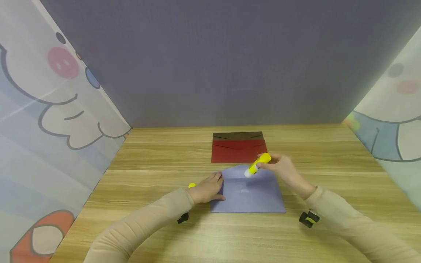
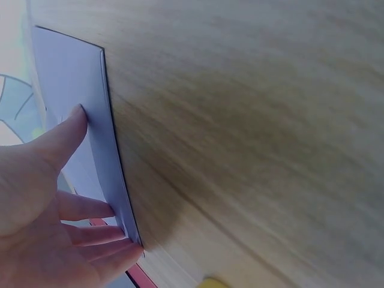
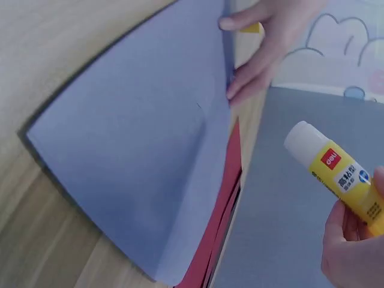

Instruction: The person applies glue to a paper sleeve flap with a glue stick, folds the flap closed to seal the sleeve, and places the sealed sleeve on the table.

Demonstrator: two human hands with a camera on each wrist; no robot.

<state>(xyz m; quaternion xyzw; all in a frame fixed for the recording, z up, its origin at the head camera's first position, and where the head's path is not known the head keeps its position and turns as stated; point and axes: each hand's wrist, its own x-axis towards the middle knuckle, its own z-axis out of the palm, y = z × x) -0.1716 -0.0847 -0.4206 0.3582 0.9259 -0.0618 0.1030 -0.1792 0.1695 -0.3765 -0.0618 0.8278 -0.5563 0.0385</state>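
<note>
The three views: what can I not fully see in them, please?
Lavender paper envelope, head view: left edge partly covered by the left hand.
Dark paper envelope, head view: lower part behind the red paper envelope.
Round yellow object, left wrist view: cut off by the bottom edge.

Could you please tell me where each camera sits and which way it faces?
Head: worn on the head, facing forward and down at the purple envelope; left hand, right hand and both sleeves show.
Left wrist: worn there, facing the purple envelope's edge; only the left hand shows.
Right wrist: worn there, facing the glue stick and purple envelope; right hand near, left hand beyond.
Shared: head and right wrist both show the glue stick.
</note>
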